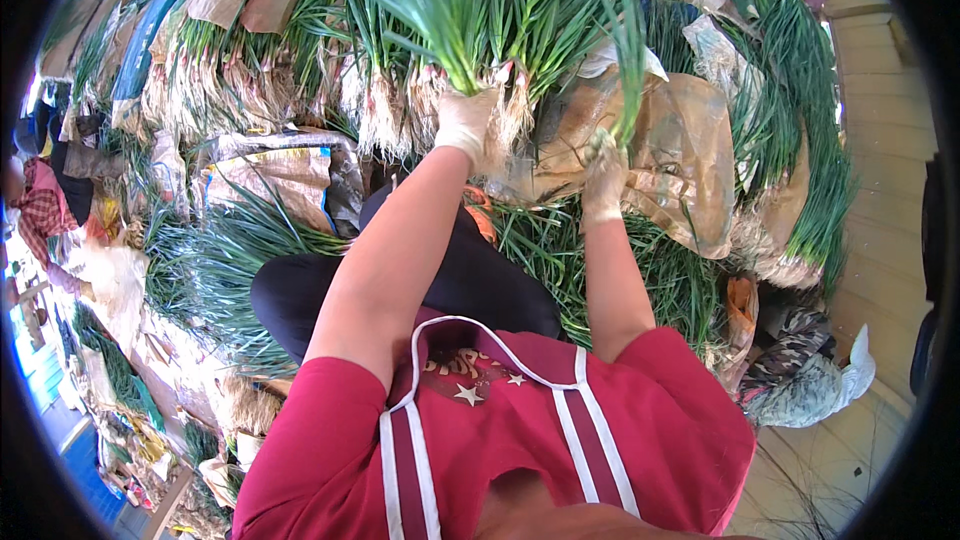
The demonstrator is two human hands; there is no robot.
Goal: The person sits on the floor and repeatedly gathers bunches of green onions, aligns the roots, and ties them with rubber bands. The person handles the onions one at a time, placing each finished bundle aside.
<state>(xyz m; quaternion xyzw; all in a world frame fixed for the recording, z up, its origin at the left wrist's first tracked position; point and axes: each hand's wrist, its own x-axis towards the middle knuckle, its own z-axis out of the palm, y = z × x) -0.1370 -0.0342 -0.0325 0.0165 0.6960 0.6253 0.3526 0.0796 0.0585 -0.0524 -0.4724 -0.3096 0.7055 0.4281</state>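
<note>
My left hand [463, 124], in a pale work glove, is closed around the base of a bunch of long-leaved green garlic or onion plants [442, 22]. Its leaves fan out away from me, over other bunches with pinkish stem ends and long pale roots [386, 116]. Also gloved, my right hand [606, 176] grips a thinner bundle of the same plants [630, 67], leaves pointing up and away. Beneath that bundle lies a brownish translucent plastic sheet [679, 142]. The fingers partly hide the stems in both hands.
Loose green leaves [660, 262] cover the ground by my right forearm. More plants [247, 270] lie by my left knee, near a woven sack [274, 184]. Rooted bundles [802, 165] line the right side, beside a tan floor [870, 187]. Another person [49, 202] is at far left.
</note>
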